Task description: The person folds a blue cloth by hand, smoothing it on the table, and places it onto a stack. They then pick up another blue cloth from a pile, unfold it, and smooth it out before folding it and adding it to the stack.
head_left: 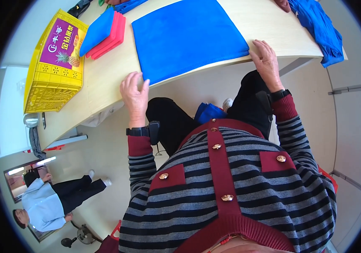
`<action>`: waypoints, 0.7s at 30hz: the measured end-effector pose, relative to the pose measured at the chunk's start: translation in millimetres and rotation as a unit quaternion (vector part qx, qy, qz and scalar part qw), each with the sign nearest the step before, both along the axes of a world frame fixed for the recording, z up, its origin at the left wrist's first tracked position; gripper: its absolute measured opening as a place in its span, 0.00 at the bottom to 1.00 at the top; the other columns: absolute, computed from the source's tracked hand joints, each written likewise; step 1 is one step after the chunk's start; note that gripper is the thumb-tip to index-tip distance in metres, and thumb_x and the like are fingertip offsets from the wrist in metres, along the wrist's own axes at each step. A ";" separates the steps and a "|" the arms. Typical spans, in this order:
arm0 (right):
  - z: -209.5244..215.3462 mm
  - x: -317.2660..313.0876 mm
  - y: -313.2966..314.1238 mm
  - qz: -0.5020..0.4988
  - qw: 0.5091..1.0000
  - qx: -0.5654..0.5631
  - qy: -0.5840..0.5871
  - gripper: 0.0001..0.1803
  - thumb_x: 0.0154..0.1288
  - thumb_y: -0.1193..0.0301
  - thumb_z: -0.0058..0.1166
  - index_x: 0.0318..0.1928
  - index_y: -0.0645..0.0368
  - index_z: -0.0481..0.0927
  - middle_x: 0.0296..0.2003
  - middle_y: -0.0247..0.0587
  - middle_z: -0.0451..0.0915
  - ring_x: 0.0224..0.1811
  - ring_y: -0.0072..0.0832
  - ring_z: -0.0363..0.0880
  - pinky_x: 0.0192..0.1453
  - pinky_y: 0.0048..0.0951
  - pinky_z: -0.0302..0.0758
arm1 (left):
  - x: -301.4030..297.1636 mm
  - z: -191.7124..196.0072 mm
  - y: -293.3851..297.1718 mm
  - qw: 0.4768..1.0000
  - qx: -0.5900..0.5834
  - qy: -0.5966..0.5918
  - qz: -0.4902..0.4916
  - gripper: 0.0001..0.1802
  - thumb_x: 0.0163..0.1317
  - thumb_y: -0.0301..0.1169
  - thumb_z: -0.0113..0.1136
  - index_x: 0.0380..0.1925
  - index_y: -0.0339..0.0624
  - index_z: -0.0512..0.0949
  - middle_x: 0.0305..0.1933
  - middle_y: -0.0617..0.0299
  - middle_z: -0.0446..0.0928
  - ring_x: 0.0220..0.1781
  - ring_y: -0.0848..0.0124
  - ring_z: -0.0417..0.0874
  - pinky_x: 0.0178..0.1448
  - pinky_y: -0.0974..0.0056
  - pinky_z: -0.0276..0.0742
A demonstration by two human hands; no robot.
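A blue cloth [189, 38], spread flat as a rectangle, reaches the table's front edge. At its near left corner is my left hand [134, 95], fingers loosely curved and thumb apart, the thumb tip at the corner. My right hand [267, 63] rests on the table edge by the near right corner, fingers apart, thumb beside the cloth. Neither hand grips anything; whether the thumbs touch the fabric I cannot tell. Left of the cloth lies a stack of folded cloths, a blue one [98, 31] above several red ones [114, 40].
A yellow plastic crate [56, 80] with a pineapple picture stands at the table's left end. Blue fabric [315, 27] hangs over the right end. Blue cloth [209, 113] shows below the table, near my legs. A person [48, 202] stands at the lower left.
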State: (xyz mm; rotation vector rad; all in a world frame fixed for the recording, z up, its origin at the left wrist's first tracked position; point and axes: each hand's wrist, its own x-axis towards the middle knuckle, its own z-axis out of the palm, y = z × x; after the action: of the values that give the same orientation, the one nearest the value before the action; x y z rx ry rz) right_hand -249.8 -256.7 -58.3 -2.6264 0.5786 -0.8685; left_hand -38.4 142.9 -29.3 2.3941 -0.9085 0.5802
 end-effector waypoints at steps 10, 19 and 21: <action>10.9 1.0 40.1 0.047 0.995 -0.028 -0.088 0.13 0.61 0.74 0.63 0.47 0.57 0.81 0.55 0.44 0.80 0.62 0.43 0.75 0.66 0.42 0.72 | -16.3 6.1 -3.4 0.997 0.025 -0.030 -0.068 0.08 0.58 0.22 0.66 0.38 0.39 0.83 0.47 0.54 0.82 0.51 0.56 0.81 0.58 0.56 0.76; 4.9 -5.9 33.0 0.045 0.991 -0.030 -0.121 0.11 0.62 0.77 0.61 0.45 0.59 0.80 0.53 0.45 0.80 0.61 0.44 0.75 0.68 0.43 0.71 | -21.3 21.0 -48.8 0.989 0.070 -0.116 -0.062 0.06 0.56 0.24 0.67 0.35 0.40 0.82 0.44 0.57 0.82 0.48 0.57 0.81 0.52 0.56 0.77; 5.3 -5.0 34.7 0.051 0.990 -0.038 -0.128 0.11 0.62 0.78 0.61 0.46 0.59 0.80 0.53 0.45 0.80 0.61 0.44 0.76 0.68 0.43 0.71 | -36.0 33.6 -96.3 0.980 0.019 -0.055 -0.190 0.06 0.56 0.25 0.67 0.35 0.41 0.81 0.43 0.58 0.82 0.48 0.57 0.81 0.51 0.56 0.77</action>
State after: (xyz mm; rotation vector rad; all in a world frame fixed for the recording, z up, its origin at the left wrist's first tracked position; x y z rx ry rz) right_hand -254.7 -222.0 -53.1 -2.5280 0.3480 -1.1922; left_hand -74.4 46.6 4.3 2.1556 -1.3942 0.5504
